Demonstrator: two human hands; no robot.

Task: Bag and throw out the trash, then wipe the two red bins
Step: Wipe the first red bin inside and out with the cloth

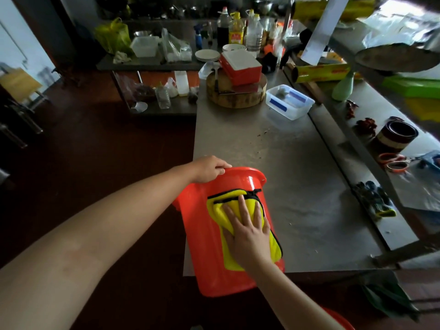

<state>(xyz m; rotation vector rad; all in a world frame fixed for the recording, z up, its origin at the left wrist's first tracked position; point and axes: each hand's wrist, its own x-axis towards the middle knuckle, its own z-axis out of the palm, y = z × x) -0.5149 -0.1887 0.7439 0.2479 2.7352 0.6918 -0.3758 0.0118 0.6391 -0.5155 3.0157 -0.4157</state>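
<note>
right hand flat on cloth; left hand gripping bin

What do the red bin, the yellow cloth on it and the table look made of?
The red bin: plastic, glossy, with a bright highlight near its rim. The yellow cloth: soft pile fabric, probably microfibre, matte, black edging. The table: likely stainless steel, dull brushed grey with faint reflections.

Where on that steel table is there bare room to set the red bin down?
The table's middle is bare, bordered by the bin at the near edge, the clear tub beyond and the ledge on the right. The far end is crowded with a chopping block, red box and bottles; the ledge holds gloves and tape rolls.
</note>
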